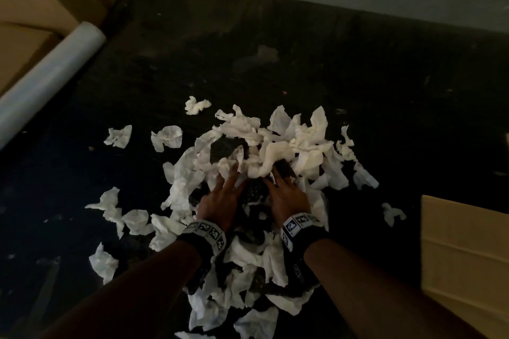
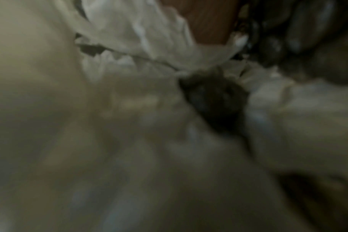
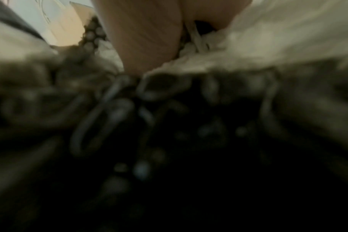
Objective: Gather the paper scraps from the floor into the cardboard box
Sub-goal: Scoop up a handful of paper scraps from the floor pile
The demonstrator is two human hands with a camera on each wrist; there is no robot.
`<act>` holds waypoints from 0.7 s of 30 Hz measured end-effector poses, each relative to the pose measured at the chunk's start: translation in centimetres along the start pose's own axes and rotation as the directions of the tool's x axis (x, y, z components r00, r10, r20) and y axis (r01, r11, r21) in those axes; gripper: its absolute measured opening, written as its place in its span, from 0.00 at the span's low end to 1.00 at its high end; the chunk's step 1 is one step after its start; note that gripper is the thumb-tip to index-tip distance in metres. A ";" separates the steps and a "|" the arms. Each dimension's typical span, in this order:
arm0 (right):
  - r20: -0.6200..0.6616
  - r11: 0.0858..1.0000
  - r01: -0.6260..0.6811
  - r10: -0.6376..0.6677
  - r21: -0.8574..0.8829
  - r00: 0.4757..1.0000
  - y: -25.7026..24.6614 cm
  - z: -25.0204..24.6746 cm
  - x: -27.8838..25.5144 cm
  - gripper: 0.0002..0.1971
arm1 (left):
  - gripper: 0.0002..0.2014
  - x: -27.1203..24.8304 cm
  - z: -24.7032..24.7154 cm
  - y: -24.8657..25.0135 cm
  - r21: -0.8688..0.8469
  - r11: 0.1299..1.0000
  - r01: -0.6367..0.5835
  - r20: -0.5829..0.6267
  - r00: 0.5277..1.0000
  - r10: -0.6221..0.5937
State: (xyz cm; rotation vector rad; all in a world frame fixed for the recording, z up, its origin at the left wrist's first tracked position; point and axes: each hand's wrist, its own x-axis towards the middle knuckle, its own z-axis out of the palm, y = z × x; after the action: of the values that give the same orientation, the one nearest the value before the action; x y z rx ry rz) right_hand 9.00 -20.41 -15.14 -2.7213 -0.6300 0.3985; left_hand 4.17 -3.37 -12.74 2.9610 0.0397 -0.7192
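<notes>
head view: both hands lie spread, palms down, on the paper scraps [image 1: 248, 162] heaped mid-floor; left hand [image 1: 220, 201], right hand [image 1: 286, 195] nearer the cardboard box [image 1: 465, 250] at the floor's right edge. wrist views: blurred paper, grip unreadable.

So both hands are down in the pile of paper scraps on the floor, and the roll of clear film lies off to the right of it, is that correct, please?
Not quite: the roll of clear film lies to the left of the pile of paper scraps, by the stacked cartons, as the head view shows. The left hand and right hand are indeed down in the pile.
</notes>
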 end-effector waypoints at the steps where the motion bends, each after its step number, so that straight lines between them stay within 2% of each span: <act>1: -0.007 1.000 0.001 -0.001 -0.001 1.000 -0.2 -0.2 -0.1 0.23 | 0.36 0.0 -0.1 0.1 -0.011 1.000 0.007 -0.009 1.000 -0.007; 5: -0.015 0.999 -0.008 0.008 -0.035 1.000 -0.6 -1.5 -0.2 0.21 | 0.35 -0.3 -0.7 0.3 -0.076 0.997 0.011 -0.050 0.999 -0.015; 11: -0.041 1.000 -0.031 0.031 0.006 0.999 -1.4 -4.1 -1.4 0.25 | 0.40 -1.8 -2.1 0.1 -0.210 0.977 -0.022 -0.168 0.986 -0.014; 18: -0.025 0.999 -0.003 0.002 -0.051 1.000 -3.1 -8.4 -2.9 0.36 | 0.41 -4.7 -5.0 0.2 -0.287 0.949 -0.131 -0.368 0.930 0.017; 21: -0.072 0.999 0.014 -0.017 -0.044 0.997 -4.0 -9.6 -3.7 0.33 | 0.40 -5.5 -5.5 0.2 -0.303 0.937 -0.172 -0.411 0.911 0.034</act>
State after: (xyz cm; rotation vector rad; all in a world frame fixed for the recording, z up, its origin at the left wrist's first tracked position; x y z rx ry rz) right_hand 7.53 -21.08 -4.19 -2.7562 -0.6470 0.2842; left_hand 1.81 -3.01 -5.32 2.6992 0.0280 -0.0663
